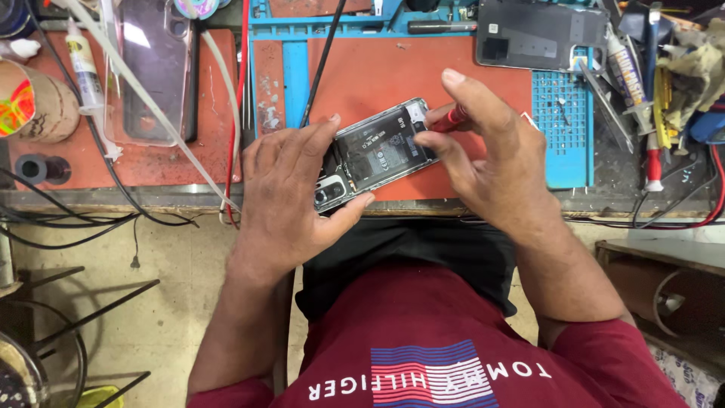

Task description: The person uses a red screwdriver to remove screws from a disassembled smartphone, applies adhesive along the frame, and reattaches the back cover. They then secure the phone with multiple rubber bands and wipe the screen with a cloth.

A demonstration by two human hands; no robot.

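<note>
- While the left hand [291, 200] covers the near end of an opened phone [375, 151], its grip is closed on the phone's edges, thumb under the lower corner and fingers over the top, so that end is largely hidden.
- The phone lies tilted on the red mat [393, 72] near the front edge of the counter [113, 198], back cover off, with the dark battery and camera module showing.
- The right hand [487, 162] pinches a red-handled screwdriver [450, 119] between thumb and fingers; only a short piece of handle shows, and its tip at the phone's far end cannot be made out.
- A dark back cover [540, 32] lies at the top, cut off by the frame.
- A clear case [151, 64] lies on the left, crossed by white cables.
- A blue perforated tray [563, 113] sits just right of the hand.
</note>
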